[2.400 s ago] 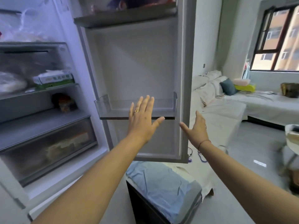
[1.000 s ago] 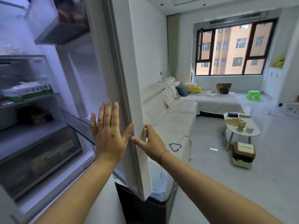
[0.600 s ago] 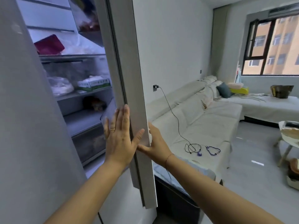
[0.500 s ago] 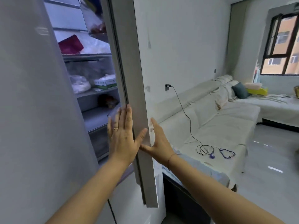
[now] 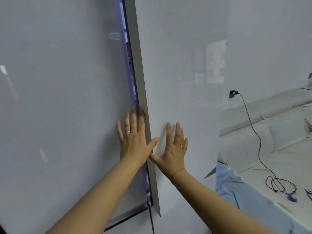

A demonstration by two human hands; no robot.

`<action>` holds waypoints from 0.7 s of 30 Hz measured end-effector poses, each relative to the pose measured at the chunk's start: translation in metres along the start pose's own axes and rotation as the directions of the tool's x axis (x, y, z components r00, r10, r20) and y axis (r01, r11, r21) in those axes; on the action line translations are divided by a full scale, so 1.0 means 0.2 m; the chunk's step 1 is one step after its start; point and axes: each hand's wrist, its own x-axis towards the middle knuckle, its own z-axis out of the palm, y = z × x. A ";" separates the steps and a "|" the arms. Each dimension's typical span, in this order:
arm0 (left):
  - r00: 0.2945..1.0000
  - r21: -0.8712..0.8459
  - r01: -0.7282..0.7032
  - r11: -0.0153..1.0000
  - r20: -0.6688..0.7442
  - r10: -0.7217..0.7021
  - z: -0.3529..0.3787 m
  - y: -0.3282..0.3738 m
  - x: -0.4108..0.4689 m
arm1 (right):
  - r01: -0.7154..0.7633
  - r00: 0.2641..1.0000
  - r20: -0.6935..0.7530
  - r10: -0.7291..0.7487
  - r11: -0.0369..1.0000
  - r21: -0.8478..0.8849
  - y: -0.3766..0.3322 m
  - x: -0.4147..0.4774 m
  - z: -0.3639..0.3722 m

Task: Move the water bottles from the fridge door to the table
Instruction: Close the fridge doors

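Observation:
The white right fridge door [image 5: 177, 65] is almost closed, with only a thin lit gap left beside the left door [image 5: 59, 98]. My left hand [image 5: 135, 139] lies flat with fingers spread over the gap and the door's grey edge. My right hand [image 5: 173, 147] is pressed flat, fingers apart, on the right door's front. Neither hand holds anything. No water bottle and no table are in view.
A pale sofa [image 5: 270, 132] stands to the right. A black charger cable [image 5: 256, 132] runs from a wall plug down onto it. A blue cloth [image 5: 236, 191] covers a low object right of the fridge. A black cord [image 5: 151, 217] hangs below the door's edge.
The right fridge door has swung from wide open to nearly closed, hiding the shelves. My right hand has moved from the door's edge to flat on its front.

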 end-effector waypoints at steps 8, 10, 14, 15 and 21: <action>0.993 0.152 0.055 0.987 -0.113 -0.038 0.16 -0.14 0.09 | 0.028 0.997 0.078 -0.023 0.998 -0.053 -0.01 0.15 0.22; 0.990 0.227 0.056 0.972 -0.138 -0.025 0.19 -0.16 0.09 | 0.047 0.993 0.113 -0.039 0.996 -0.071 0.01 0.19 0.26; 0.987 0.323 0.039 0.946 -0.159 0.014 0.23 -0.20 0.09 | 0.088 0.991 0.106 -0.085 0.996 -0.023 0.03 0.22 0.31; 0.987 0.334 0.038 0.942 -0.158 0.016 0.24 -0.20 0.09 | 0.097 0.992 0.087 -0.096 0.995 -0.004 0.03 0.22 0.32; 0.986 0.381 0.046 0.923 -0.167 0.020 0.26 -0.21 0.10 | 0.122 0.992 0.040 -0.122 0.992 0.010 0.04 0.22 0.34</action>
